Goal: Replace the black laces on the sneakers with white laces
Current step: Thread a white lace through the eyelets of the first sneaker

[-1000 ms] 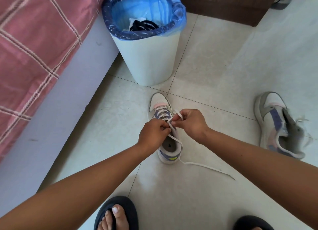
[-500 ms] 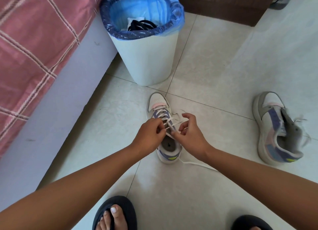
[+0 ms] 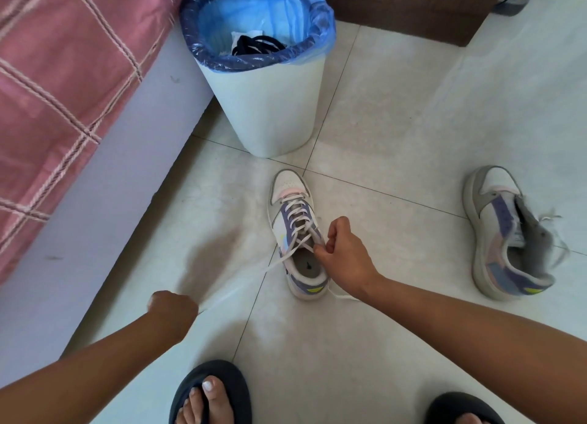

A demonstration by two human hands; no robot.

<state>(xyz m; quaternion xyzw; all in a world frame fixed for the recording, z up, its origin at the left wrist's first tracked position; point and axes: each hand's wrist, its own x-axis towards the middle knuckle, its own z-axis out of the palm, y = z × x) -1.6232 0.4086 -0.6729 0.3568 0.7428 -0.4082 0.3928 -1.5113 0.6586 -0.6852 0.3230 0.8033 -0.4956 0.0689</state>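
A white, grey and purple sneaker (image 3: 290, 220) stands on the floor tiles in the middle, threaded with a white lace (image 3: 298, 215). My left hand (image 3: 173, 309) grips one end of that lace and holds it stretched taut, low and to the left of the shoe. My right hand (image 3: 343, 257) pinches the shoe's tongue at the top eyelets. The lace's other end trails on the floor under my right wrist. A second sneaker (image 3: 505, 233) lies at the right, tilted onto its side, with a white lace hanging loose. Black laces (image 3: 257, 44) lie inside the bin.
A white waste bin (image 3: 263, 106) with a blue liner stands just beyond the middle sneaker. A bed with a pink checked cover (image 3: 60, 84) runs along the left. My feet in dark slippers (image 3: 211, 392) are at the bottom. Brown furniture (image 3: 406, 7) stands at the back.
My left hand has left the eyelets and pulled the lace end out down and to the left, drawing it taut. My right hand stayed at the shoe's opening.
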